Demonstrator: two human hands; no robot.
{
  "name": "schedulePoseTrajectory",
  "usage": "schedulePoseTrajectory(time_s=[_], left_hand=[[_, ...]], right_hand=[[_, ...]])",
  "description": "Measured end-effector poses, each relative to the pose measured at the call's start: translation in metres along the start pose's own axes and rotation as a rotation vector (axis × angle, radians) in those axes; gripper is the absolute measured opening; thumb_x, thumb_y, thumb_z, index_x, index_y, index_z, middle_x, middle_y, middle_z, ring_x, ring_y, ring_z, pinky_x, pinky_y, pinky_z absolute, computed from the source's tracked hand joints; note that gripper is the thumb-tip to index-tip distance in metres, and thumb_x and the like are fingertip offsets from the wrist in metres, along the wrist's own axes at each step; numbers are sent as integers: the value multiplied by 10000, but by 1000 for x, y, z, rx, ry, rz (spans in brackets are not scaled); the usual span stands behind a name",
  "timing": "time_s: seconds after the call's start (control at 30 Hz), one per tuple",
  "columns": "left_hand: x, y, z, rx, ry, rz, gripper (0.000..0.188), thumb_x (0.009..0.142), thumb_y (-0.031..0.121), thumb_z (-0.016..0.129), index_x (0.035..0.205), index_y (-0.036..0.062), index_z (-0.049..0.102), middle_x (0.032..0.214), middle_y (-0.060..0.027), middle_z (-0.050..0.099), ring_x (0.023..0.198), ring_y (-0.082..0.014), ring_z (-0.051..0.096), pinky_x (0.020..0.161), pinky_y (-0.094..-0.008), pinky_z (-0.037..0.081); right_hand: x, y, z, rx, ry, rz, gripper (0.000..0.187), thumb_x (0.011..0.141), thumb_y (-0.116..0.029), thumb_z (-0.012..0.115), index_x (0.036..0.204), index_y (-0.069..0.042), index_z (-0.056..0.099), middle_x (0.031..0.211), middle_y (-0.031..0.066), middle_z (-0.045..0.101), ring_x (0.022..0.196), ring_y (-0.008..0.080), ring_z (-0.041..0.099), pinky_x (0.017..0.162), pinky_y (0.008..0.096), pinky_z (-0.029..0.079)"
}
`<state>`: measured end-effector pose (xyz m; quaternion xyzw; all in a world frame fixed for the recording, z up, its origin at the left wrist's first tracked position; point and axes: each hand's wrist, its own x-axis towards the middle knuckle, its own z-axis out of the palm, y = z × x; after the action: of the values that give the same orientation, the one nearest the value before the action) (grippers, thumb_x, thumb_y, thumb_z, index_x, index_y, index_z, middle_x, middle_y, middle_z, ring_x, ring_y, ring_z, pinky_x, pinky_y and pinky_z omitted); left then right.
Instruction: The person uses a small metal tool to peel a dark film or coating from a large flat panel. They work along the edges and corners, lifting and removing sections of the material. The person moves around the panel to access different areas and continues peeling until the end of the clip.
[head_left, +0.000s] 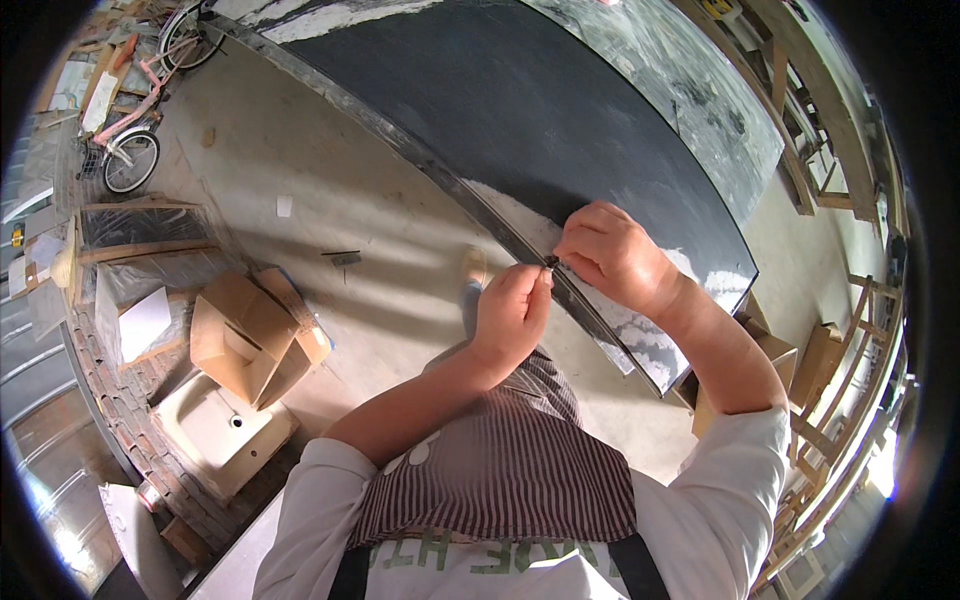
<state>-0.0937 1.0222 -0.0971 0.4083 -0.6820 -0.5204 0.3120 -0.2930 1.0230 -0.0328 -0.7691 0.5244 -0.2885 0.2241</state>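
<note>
Left hand [512, 318]: thumb and fingers are pinched closed on a small dark piece [551, 262], mostly hidden by the fingertips and held at the near edge of a large panel [560, 120]. Right hand [622, 258]: fingers are curled, tips closed on the same piece; the dark-grey panel beneath is marked with whitish patches.

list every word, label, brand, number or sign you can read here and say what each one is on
White shirt: large green lettering, partly hidden by the striped apron; I won't copy it out.
Cardboard box and white sheet at left: no text I can make out.
Small dark piece between left hand and right hand: too small to tell.
</note>
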Motion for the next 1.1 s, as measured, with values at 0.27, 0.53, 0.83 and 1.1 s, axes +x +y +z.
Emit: schedulePoseTrajectory(time_s=[0.27,0.53,0.83,1.1], left_hand=[[-22,9,22,3,16,29,128,949,80,605,839,16,594,754,-164,623,698,-377,598,623,-454,469],[-43,18,48,47,48,49,164,940,80,608,799,21,549,696,-163,559,664,-375,548,592,-470,418],[-74,27,79,38,114,42,167,940,75,610,798,21,544,693,-158,556,656,-377,546,589,-469,421],[-101,32,110,24,152,4,167,947,82,610,807,26,538,692,-150,556,648,-369,549,582,-468,419]], right_hand=[[-31,-7,-7,-8,-15,30,140,772,-30,739,897,-50,678,936,87,637,912,307,610,820,409,522],[-59,-8,-17,16,-39,18,137,769,-18,734,890,-52,678,945,85,625,936,311,610,826,408,522],[-88,-6,-24,46,-76,-49,158,766,-28,733,906,-67,672,941,74,622,932,298,609,827,405,517],[-114,-6,-34,49,-156,-74,149,756,-30,745,884,-61,677,947,70,626,926,283,615,807,388,527]])
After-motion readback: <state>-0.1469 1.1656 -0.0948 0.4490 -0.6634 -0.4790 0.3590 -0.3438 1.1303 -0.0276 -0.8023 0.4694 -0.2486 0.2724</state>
